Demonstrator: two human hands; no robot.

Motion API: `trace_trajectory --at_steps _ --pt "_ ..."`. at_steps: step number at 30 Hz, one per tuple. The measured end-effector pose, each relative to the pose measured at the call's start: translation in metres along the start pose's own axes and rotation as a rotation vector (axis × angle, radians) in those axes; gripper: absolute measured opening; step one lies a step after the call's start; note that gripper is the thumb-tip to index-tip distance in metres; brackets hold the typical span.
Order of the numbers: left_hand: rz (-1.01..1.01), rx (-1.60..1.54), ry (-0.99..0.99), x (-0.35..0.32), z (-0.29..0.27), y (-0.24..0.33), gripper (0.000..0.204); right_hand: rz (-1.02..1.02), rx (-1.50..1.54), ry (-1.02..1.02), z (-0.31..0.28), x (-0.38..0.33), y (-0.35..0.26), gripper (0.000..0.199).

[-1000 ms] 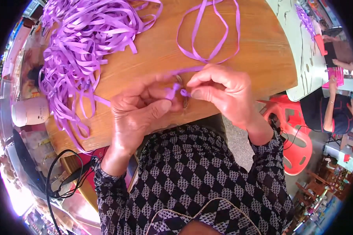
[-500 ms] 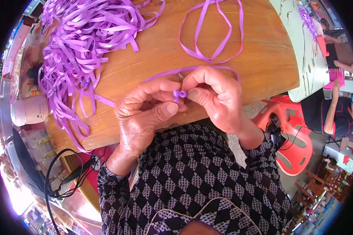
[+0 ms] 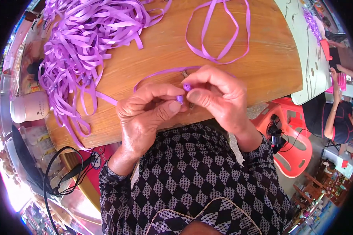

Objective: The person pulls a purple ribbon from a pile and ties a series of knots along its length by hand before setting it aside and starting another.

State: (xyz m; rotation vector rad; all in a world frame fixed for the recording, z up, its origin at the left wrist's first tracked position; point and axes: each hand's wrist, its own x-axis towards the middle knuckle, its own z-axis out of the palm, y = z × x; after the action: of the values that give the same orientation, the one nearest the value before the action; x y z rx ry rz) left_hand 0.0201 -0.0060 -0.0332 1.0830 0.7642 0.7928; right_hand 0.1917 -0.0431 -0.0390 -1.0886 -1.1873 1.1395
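Observation:
My left hand (image 3: 141,113) is closed in a pinch, thumb and forefinger on a small purple connector piece (image 3: 180,98). Just above and to the right of it, my right hand (image 3: 221,96) pinches a second small purple piece (image 3: 187,87) with a hollow-looking end. A narrow gap separates the two pieces; their exact kind is too small to make out. A thin purple ribbon (image 3: 161,72) arcs over the table behind my hands. Another ribbon strand (image 3: 106,98) runs from the pile towards my left hand, where my fingers hide its end.
A tangled heap of purple ribbons (image 3: 94,35) covers the wooden table's (image 3: 161,43) far left. Looped ribbon (image 3: 247,33) lies farther back. A pale jar (image 3: 29,106) and black cables (image 3: 72,176) are at left. Red chairs (image 3: 294,156), a white table (image 3: 308,70) and another person (image 3: 337,117) are at right.
The two small purple pieces, touching or nearly so before, are now apart. My right hand has shifted slightly up and right. The ribbon arc behind my hands has spread left.

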Motion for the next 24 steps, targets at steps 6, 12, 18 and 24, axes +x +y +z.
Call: trace_trajectory --at_steps 6,12,18,24 --pt "0.083 0.026 0.142 -0.004 0.016 0.001 0.014 0.038 -0.085 -0.031 0.005 -0.007 -0.002 0.014" --pt "0.095 0.262 0.057 -0.003 0.002 -0.004 0.012 -0.095 -0.248 0.015 0.005 -0.008 -0.002 0.014" --pt "0.05 0.202 0.119 -0.006 -0.002 0.0 0.012 -0.35 -0.565 0.045 0.001 -0.005 -0.002 0.027" --pt "0.149 0.369 0.221 -0.002 0.009 0.009 0.01 -0.559 -0.79 0.014 0.001 -0.002 0.004 0.034"
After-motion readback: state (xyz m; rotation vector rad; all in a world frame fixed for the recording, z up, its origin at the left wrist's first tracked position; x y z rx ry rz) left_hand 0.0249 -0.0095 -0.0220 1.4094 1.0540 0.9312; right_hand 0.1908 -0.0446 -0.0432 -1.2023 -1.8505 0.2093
